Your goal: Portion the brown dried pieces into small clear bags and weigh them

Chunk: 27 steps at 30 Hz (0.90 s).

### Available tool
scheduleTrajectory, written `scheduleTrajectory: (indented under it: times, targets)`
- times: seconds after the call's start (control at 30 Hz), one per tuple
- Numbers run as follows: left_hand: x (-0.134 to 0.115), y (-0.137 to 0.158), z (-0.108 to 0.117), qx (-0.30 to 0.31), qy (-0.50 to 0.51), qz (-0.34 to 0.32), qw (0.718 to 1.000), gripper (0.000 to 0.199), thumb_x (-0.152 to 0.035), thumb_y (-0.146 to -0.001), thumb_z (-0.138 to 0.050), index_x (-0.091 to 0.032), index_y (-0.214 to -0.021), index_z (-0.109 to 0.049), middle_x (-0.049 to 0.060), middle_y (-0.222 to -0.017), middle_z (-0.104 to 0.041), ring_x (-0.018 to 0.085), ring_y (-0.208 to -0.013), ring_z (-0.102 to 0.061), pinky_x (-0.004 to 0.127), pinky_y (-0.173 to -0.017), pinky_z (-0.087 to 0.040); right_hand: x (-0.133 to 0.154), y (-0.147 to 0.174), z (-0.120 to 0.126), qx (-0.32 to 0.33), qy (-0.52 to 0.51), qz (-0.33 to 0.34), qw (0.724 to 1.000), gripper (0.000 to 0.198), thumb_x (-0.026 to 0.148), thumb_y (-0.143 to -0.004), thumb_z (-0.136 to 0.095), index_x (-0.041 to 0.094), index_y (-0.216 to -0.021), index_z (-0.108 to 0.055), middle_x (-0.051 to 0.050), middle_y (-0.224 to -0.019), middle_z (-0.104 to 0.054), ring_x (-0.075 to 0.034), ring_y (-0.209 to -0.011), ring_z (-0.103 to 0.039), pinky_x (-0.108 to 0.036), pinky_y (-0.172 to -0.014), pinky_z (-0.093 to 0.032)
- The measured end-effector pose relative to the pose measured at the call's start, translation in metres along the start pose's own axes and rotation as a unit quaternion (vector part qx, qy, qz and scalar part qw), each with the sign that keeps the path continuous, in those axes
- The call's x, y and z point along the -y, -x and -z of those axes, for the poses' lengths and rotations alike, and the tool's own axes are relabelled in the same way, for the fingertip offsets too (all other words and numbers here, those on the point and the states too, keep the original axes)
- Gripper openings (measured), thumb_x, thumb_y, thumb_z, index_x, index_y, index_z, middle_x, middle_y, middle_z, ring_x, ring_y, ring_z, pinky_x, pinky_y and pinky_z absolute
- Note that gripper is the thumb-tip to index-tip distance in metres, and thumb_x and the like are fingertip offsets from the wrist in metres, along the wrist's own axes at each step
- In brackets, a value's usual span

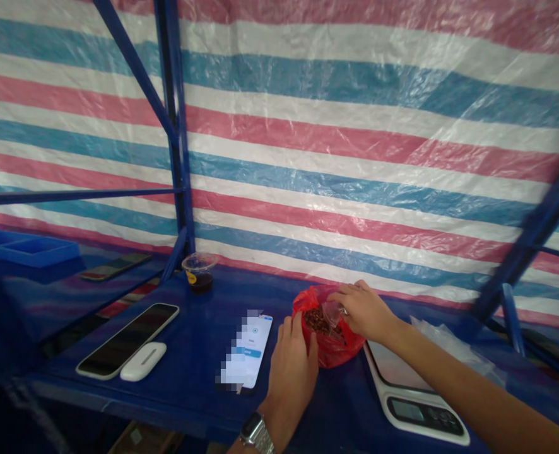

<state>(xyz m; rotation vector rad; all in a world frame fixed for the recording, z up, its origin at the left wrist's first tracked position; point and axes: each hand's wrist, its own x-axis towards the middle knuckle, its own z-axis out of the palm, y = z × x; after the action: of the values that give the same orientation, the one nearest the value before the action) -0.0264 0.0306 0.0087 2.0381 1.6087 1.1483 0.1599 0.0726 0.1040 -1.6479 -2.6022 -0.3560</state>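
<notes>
A red plastic bag (339, 354) stands open on the blue table, with small brown dried pieces (318, 320) inside. My left hand (294, 359), with a watch on its wrist, holds the bag's left edge between thumb and fingers. My right hand (362, 308) reaches over the bag from the right, its fingers closed on a small clear plastic piece (331, 313), perhaps a little bag, above the brown pieces. Right of the bag lies a white digital scale (395, 369), partly under my right forearm. Clear plastic bags (445, 343) lie behind that forearm.
Left of my hands lie a lit phone (255, 353), a dark-screened phone (130, 340) and a white oval case (143, 361). A clear cup of dark liquid (200, 277) stands behind. Blue metal posts (178, 126) and a striped sheet (355, 157) bound the table.
</notes>
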Motion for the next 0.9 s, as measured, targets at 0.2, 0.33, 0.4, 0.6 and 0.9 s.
scheduleTrajectory:
  times: [0.2, 0.33, 0.4, 0.6, 0.9]
  targets:
    - [-0.001, 0.002, -0.001, -0.003, 0.025, -0.004, 1.0, 0.043, -0.02, -0.101, -0.043, -0.016, -0.14, -0.058, 0.016, -0.123, -0.067, 0.03, -0.116, -0.064, 0.039, -0.1, -0.051, -0.001, 0.004, -0.007, -0.015, -0.04, -0.033, 0.999, 0.045, 0.009, -0.088, -0.06, 0.022, -0.13, -0.072, -0.012, -0.131, -0.075, -0.028, -0.125, -0.066, -0.041, -0.105, -0.037]
    - [0.0, 0.003, 0.001, 0.001, 0.038, -0.005, 0.999, 0.044, -0.021, -0.101, -0.042, -0.015, -0.142, -0.057, 0.015, -0.123, -0.067, 0.029, -0.117, -0.065, 0.038, -0.103, -0.051, -0.004, 0.01, -0.014, -0.042, -0.077, -0.068, 0.994, 0.043, 0.015, -0.09, -0.06, 0.024, -0.13, -0.073, -0.01, -0.123, -0.079, -0.027, -0.115, -0.071, -0.043, -0.105, -0.041]
    - [-0.001, 0.005, 0.005, 0.007, 0.034, 0.0, 0.999, 0.044, -0.021, -0.102, -0.04, -0.013, -0.143, -0.056, 0.017, -0.124, -0.066, 0.029, -0.117, -0.066, 0.038, -0.101, -0.052, -0.009, 0.015, -0.018, -0.076, -0.129, -0.096, 0.984, 0.04, 0.02, -0.088, -0.061, 0.025, -0.125, -0.075, -0.008, -0.112, -0.081, -0.028, -0.104, -0.073, -0.044, -0.1, -0.046]
    - [-0.017, 0.023, 0.032, 0.083, -0.085, 0.026, 0.993, 0.042, -0.022, -0.104, -0.038, -0.016, -0.137, -0.064, 0.02, -0.129, -0.066, 0.036, -0.11, -0.07, 0.051, -0.095, -0.055, -0.014, 0.04, -0.029, -0.213, -0.353, -0.17, 0.895, 0.044, 0.047, -0.081, -0.067, 0.022, -0.117, -0.076, -0.007, -0.09, -0.08, -0.028, -0.079, -0.074, -0.04, -0.077, -0.056]
    - [-0.008, 0.025, 0.058, 0.166, -0.219, 0.034, 0.961, 0.04, -0.024, -0.111, -0.035, -0.018, -0.124, -0.072, 0.016, -0.124, -0.074, 0.036, -0.122, -0.068, 0.064, -0.117, -0.038, -0.001, 0.076, -0.038, -0.301, -0.446, -0.24, 0.808, 0.047, 0.06, -0.077, -0.073, 0.025, -0.109, -0.074, -0.008, -0.102, -0.081, -0.031, -0.093, -0.074, -0.045, -0.093, -0.058]
